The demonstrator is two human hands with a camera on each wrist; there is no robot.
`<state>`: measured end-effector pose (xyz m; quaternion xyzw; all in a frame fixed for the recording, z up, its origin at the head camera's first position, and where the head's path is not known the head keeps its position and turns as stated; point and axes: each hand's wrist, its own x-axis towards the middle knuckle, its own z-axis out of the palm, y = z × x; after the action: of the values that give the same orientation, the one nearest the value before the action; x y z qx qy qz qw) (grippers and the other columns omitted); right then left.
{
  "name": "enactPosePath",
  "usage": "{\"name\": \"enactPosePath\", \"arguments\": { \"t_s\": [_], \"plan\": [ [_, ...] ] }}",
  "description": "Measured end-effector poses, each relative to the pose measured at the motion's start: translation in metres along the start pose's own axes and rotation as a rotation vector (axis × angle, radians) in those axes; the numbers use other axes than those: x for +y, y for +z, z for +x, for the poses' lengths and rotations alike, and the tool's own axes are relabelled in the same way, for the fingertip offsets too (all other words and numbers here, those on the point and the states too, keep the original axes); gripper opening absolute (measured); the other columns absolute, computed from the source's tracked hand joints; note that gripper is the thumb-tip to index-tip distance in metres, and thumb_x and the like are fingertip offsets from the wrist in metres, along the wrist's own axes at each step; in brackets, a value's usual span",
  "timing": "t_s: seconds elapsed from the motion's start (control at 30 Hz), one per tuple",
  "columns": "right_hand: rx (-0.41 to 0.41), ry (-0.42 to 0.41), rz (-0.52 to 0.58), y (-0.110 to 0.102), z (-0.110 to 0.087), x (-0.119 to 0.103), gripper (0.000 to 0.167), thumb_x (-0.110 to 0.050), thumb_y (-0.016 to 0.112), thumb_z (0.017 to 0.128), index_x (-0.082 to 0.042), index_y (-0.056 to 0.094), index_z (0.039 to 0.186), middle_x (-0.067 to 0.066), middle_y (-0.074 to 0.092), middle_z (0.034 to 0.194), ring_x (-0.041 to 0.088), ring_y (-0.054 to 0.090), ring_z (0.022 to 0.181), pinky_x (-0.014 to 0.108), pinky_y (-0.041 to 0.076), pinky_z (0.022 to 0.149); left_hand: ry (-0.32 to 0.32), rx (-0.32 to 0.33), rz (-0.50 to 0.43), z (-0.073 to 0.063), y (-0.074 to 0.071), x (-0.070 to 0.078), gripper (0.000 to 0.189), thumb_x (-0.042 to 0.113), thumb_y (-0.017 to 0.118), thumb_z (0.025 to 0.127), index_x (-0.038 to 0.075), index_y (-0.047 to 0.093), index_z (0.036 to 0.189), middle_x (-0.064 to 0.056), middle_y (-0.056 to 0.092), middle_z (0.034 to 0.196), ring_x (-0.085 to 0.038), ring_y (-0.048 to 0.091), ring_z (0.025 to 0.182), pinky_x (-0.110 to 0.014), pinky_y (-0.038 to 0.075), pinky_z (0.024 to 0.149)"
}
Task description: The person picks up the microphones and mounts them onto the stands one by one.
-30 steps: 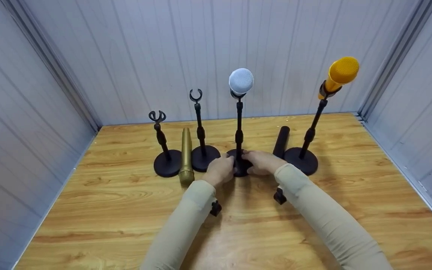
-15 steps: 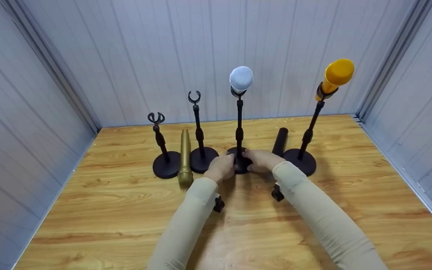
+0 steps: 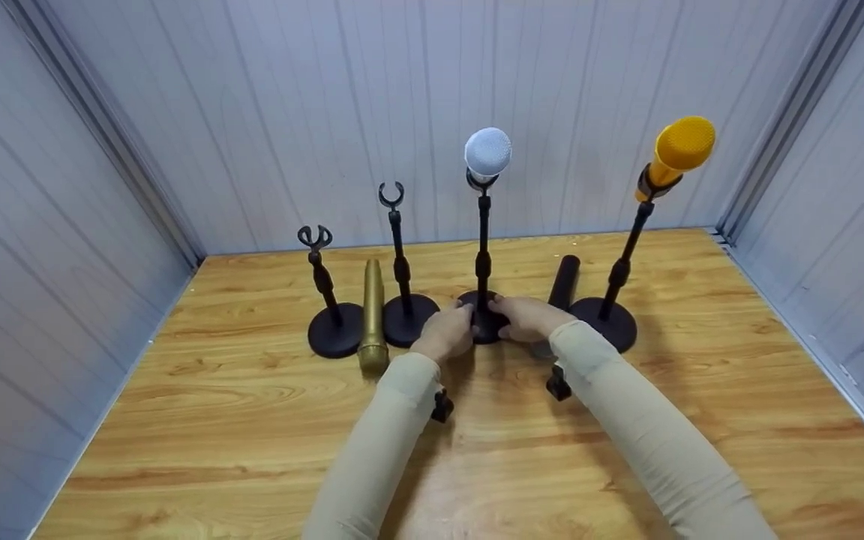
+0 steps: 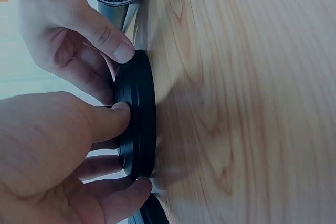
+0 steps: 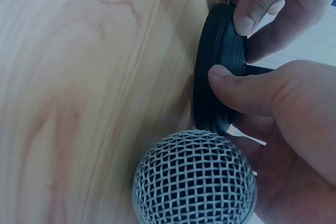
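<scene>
Both hands hold the round black base [image 4: 137, 119] of a microphone stand [image 3: 484, 264] in the middle of the table. My left hand [image 3: 447, 330] grips its left side and my right hand [image 3: 528, 319] its right, thumbs on top of the base. A white microphone [image 3: 488, 152] sits upright in the stand's clip. Close by my right hand lies a black microphone [image 3: 565, 279], its silver mesh head [image 5: 194, 179] large in the right wrist view. Left of my left hand, a gold microphone [image 3: 373, 322] lies between two stands without microphones.
The shorter bare stand [image 3: 322, 279] is at far left, the taller bare stand [image 3: 400, 270] beside it. At right, another stand [image 3: 619, 271] carries a yellow microphone [image 3: 685, 144]. A ribbed white wall [image 3: 289, 120] closes the wooden table's back; side walls flank it.
The stand with the white microphone has shifted slightly toward the back wall, both hands keeping hold of its base. The other stands and microphones keep their places.
</scene>
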<state>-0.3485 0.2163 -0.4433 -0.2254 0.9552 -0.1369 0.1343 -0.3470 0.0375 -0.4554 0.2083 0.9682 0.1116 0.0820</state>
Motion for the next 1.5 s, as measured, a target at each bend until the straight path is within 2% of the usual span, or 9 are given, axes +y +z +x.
{"name": "enactPosePath", "arguments": {
  "t_s": [0.37,0.57,0.63,0.8,1.0,1.13,1.2,1.4,1.5],
  "plan": [
    [-0.037,-0.019,-0.028,-0.002,-0.003,0.001,0.062,-0.01,0.058,0.104,-0.001,0.029,0.157,0.027,0.035,0.156,0.045,0.041,0.138,0.054,0.036,0.113,-0.014,-0.021,0.04,0.002,-0.003,0.001,0.051,0.03,0.05,0.108,0.008,0.043,0.154,-0.015,0.04,0.157,-0.036,0.057,0.127,-0.045,0.048,0.104],
    [-0.029,-0.1,-0.026,0.002,-0.006,0.007,0.063,-0.009,0.056,0.104,0.0,0.026,0.158,0.029,0.039,0.153,0.045,0.046,0.134,0.054,0.04,0.109,0.022,-0.01,0.018,-0.001,-0.005,-0.003,0.045,0.028,0.053,0.107,0.007,0.052,0.146,-0.017,0.046,0.152,-0.035,0.058,0.125,-0.045,0.049,0.103],
    [-0.015,-0.114,-0.002,0.003,-0.006,0.009,0.062,-0.01,0.056,0.104,-0.001,0.028,0.159,0.028,0.044,0.15,0.043,0.051,0.13,0.053,0.044,0.106,0.032,-0.001,-0.016,-0.003,-0.004,-0.005,0.043,0.027,0.055,0.106,0.007,0.054,0.144,-0.017,0.047,0.151,-0.035,0.058,0.125,-0.045,0.048,0.104],
    [0.003,-0.069,0.051,0.0,-0.011,0.014,0.059,-0.015,0.055,0.106,-0.005,0.03,0.159,0.026,0.057,0.138,0.034,0.067,0.098,0.049,0.052,0.09,0.066,0.037,-0.068,-0.012,-0.002,-0.01,0.036,0.026,0.06,0.104,0.005,0.06,0.133,-0.018,0.054,0.143,-0.037,0.061,0.119,-0.046,0.05,0.101],
    [0.118,-0.058,-0.036,-0.025,-0.024,0.03,0.053,-0.014,0.058,0.104,-0.003,0.041,0.153,0.024,0.067,0.121,0.029,0.066,0.072,0.046,0.056,0.077,0.149,0.13,-0.102,-0.02,-0.017,-0.019,0.039,0.024,0.063,0.103,0.004,0.06,0.136,-0.017,0.061,0.133,-0.034,0.064,0.114,-0.046,0.052,0.097],
    [0.19,-0.08,-0.067,-0.037,-0.036,0.046,0.047,-0.004,0.056,0.103,-0.001,0.048,0.148,0.024,0.068,0.118,0.039,0.068,0.098,0.051,0.056,0.087,0.197,0.204,-0.145,-0.03,-0.029,-0.028,0.04,0.024,0.063,0.103,0.005,0.06,0.138,-0.016,0.059,0.137,-0.033,0.062,0.117,-0.047,0.051,0.099],
    [0.227,-0.095,-0.108,-0.04,-0.042,0.053,0.044,-0.001,0.056,0.101,0.002,0.051,0.145,0.025,0.062,0.131,0.041,0.063,0.115,0.054,0.051,0.096,0.223,0.256,-0.163,-0.036,-0.034,-0.035,0.036,0.023,0.063,0.103,0.005,0.063,0.134,-0.015,0.061,0.134,-0.031,0.064,0.113,-0.046,0.052,0.097],
    [0.271,-0.142,-0.21,-0.038,-0.052,0.066,0.044,0.005,0.062,0.096,0.002,0.056,0.14,0.027,0.058,0.135,0.045,0.061,0.114,0.055,0.051,0.095,0.289,0.428,-0.237,-0.053,-0.046,-0.058,0.027,0.017,0.064,0.101,0.004,0.069,0.123,-0.013,0.067,0.12,-0.03,0.067,0.101,-0.043,0.055,0.088],
    [0.267,-0.178,-0.249,-0.032,-0.054,0.068,0.045,0.012,0.058,0.094,0.001,0.059,0.138,0.027,0.058,0.133,0.045,0.062,0.109,0.053,0.054,0.089,0.269,0.459,-0.298,-0.059,-0.049,-0.07,0.023,0.016,0.066,0.1,0.005,0.07,0.119,-0.012,0.068,0.116,-0.03,0.067,0.101,-0.042,0.055,0.087]
  ]
}}
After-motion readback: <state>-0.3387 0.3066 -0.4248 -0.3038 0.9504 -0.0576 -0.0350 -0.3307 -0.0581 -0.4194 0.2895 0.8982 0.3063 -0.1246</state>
